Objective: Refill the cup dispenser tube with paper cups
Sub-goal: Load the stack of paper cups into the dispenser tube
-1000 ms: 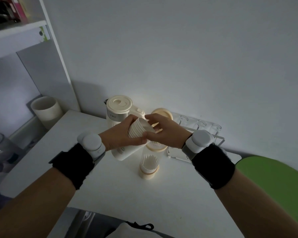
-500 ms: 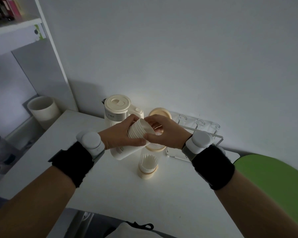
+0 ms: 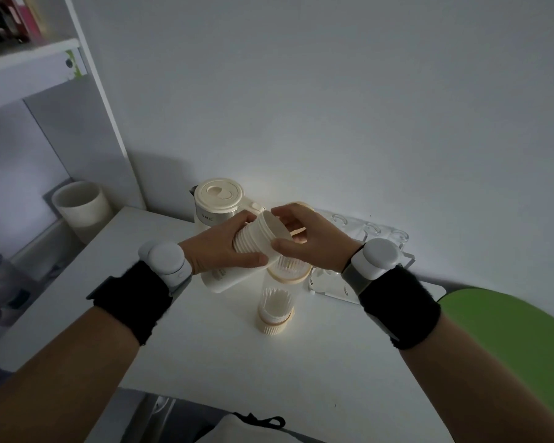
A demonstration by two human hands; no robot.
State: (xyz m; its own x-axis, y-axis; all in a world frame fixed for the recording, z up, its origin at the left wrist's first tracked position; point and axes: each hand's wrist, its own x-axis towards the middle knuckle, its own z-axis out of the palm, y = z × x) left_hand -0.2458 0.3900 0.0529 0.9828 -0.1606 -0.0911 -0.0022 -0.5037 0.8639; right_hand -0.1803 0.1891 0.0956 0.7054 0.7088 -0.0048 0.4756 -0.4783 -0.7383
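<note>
A stack of white ribbed paper cups (image 3: 259, 235) lies tilted on its side above the table, mouth toward the right. My left hand (image 3: 219, 249) grips the stack from the left. My right hand (image 3: 311, 243) pinches the rim of the outermost cup with thumb and fingers. Directly below stands the clear cup dispenser tube (image 3: 279, 290) with a cream rim and cream base, holding a few cups at its bottom. The tube's upper mouth is partly hidden behind my hands.
A cream electric kettle (image 3: 219, 199) stands behind my left hand by the wall. A clear glass rack (image 3: 370, 231) sits at the back right. A white bin (image 3: 82, 207) stands left of the table, a green chair (image 3: 509, 340) right. Shelving rises at left.
The view has shifted slightly. My right hand's fingers have moved to the rim of the outermost cup. The stack stays held above the tube.
</note>
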